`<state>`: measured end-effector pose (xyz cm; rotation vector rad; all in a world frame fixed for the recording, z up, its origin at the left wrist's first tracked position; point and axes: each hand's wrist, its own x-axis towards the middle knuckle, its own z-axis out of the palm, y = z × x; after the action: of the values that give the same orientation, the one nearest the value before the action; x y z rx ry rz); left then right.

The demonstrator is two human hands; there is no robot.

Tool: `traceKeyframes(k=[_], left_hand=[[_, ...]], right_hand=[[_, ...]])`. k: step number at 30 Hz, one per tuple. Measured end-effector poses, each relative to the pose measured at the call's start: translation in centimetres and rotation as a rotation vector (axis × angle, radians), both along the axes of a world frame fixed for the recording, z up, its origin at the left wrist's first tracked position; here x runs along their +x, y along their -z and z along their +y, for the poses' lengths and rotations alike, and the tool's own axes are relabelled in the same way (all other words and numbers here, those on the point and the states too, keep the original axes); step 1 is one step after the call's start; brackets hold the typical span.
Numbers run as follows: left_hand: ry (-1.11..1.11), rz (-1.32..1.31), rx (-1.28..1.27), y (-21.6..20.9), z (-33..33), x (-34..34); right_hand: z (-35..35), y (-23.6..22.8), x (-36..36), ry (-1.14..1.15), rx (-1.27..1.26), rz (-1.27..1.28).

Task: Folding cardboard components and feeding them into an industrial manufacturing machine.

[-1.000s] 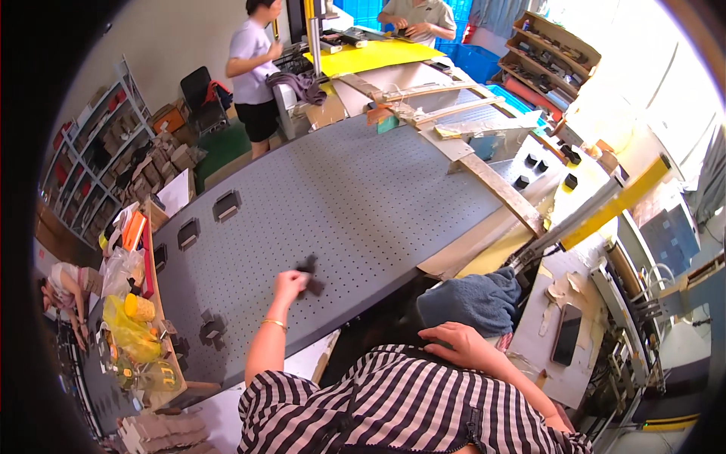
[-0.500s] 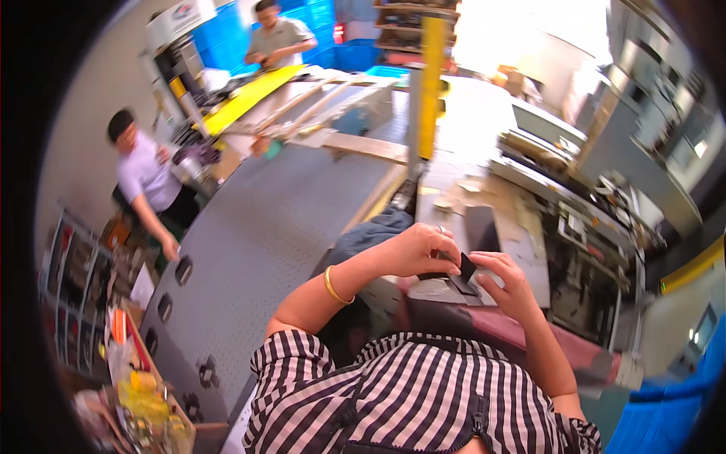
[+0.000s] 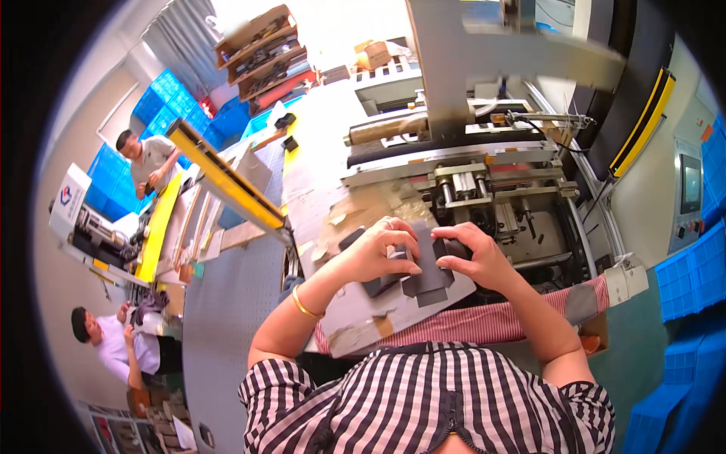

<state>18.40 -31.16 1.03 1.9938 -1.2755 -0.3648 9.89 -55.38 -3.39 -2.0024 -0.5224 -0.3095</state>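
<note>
A dark grey card piece (image 3: 427, 281) with folded edges and a flap at its near end lies between my hands on the work board. My left hand (image 3: 378, 253), a gold bangle at its wrist, curls in from the left, with thumb and fingertips at the card's left edge. From the right, my right hand (image 3: 480, 257) grips the other edge between thumb and fingers. More dark grey pieces lie partly hidden beneath my left hand. A worn pale board (image 3: 363, 321) supports it all, with brown scraps (image 3: 378, 203) on its far side.
A machine with metal rollers and rails (image 3: 461, 178) stands just beyond my right hand. Red striped cloth (image 3: 491, 324) runs along the near edge. A yellow-black post (image 3: 227, 178) rises at left; blue crates (image 3: 692, 280) stand at right. Two people (image 3: 147, 163) work at far left.
My view has swung to the right, toward the machine. The hands have moved further apart, and the dark grey piece now lies flatter between them; earlier a small dark flap stood up at the fingertips.
</note>
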Motion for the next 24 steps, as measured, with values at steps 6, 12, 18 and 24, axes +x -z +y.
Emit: traceKeyframes(k=[6,12,18,24], left_hand=[[-0.154,-0.220,-0.229,2.7,-5.3,6.9],[-0.246,0.208,-0.421,1.4,-11.6,21.1],[-0.337,0.129,-0.493,-4.0,-15.7,29.2],[-0.384,-0.353,-0.494,-3.8,-16.7,27.7]], right_hand=[[-4.6,-1.1,8.2,0.148,-0.221,-0.250],[-12.2,-3.0,23.5,0.033,0.047,0.087],[-15.4,-7.9,32.0,0.047,0.092,0.007],[-14.8,-8.6,30.4,0.235,0.038,-0.354]])
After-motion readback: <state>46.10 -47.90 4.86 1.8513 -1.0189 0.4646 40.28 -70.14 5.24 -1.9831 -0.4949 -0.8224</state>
